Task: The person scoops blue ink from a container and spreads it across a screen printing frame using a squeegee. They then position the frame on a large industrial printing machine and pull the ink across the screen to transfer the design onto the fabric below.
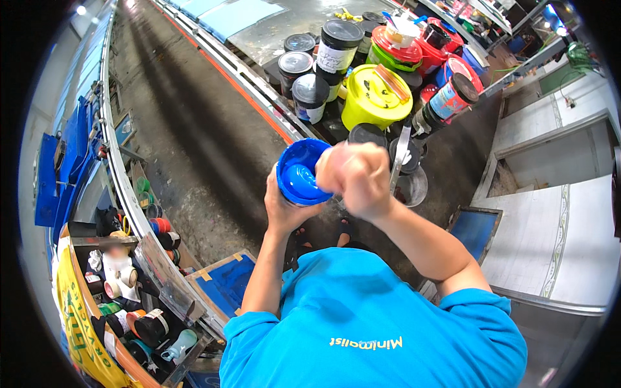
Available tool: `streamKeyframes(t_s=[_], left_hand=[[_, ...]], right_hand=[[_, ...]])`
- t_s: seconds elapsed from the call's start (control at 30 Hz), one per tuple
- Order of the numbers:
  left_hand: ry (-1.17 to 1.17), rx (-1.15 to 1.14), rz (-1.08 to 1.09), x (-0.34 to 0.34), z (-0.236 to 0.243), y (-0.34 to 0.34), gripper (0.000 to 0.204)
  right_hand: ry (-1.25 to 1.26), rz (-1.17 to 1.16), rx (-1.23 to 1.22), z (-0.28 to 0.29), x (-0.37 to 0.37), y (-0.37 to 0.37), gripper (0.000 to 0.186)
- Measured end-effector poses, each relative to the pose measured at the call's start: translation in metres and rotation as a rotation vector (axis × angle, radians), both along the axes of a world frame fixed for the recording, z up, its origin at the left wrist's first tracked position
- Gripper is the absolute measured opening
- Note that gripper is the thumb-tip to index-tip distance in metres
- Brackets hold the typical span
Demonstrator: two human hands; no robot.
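My left hand is wrapped round the side of a round tub with a blue rim. Glossy blue paint lies inside, with a thick swirl on its surface. My right hand is closed in a fist over the tub's right rim and slightly blurred. Whatever it grips, if anything, is hidden by the fingers. Just right of that fist, a flat metal strip slants upward; I cannot tell whether the hand touches it. A pale bucket stands below the strip.
Black-lidded tubs, a yellow bucket and red-lidded buckets crowd the table end ahead. A long rail with an orange line runs away to the far left. More jars fill a box at lower left, near a blue-meshed frame.
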State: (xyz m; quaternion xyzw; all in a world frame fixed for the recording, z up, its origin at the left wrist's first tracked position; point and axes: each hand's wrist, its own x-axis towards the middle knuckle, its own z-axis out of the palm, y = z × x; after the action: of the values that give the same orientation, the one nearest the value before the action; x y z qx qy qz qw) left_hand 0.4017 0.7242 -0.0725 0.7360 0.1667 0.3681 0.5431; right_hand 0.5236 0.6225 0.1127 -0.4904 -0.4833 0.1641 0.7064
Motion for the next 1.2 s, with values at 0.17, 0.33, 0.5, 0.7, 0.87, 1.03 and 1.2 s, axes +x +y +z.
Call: streamKeyframes(t_s=[0.17,0.33,0.5,0.7,0.87,1.03,1.2], left_hand=[[-0.119,0.205,-0.065,0.001,-0.004,-0.001,0.108],[0.141,0.096,0.013,-0.002,-0.012,0.002,0.109],[0.005,0.212,-0.007,-0.004,-0.016,0.005,0.115],[-0.045,0.2,-0.088,-0.002,-0.018,0.004,0.112],[-0.086,-0.062,-0.014,0.002,-0.027,0.007,0.108],[-0.099,0.14,-0.149,0.001,-0.028,0.004,0.106],[0.008,-0.024,-0.015,0.006,-0.015,0.002,0.107]], right_hand=[[0.436,0.022,0.114,0.036,0.013,0.005,0.059],[-0.134,-0.093,0.14,0.01,-0.003,0.007,0.047],[0.362,-0.093,0.141,0.005,0.006,0.0,0.057],[0.406,0.059,0.001,0.01,0.007,-0.004,0.046],[-0.065,-0.017,0.129,0.013,0.004,-0.007,0.041],[0.378,-0.036,0.085,0.015,0.005,-0.006,0.043],[-0.213,0.037,0.139,0.017,0.007,-0.008,0.042]])
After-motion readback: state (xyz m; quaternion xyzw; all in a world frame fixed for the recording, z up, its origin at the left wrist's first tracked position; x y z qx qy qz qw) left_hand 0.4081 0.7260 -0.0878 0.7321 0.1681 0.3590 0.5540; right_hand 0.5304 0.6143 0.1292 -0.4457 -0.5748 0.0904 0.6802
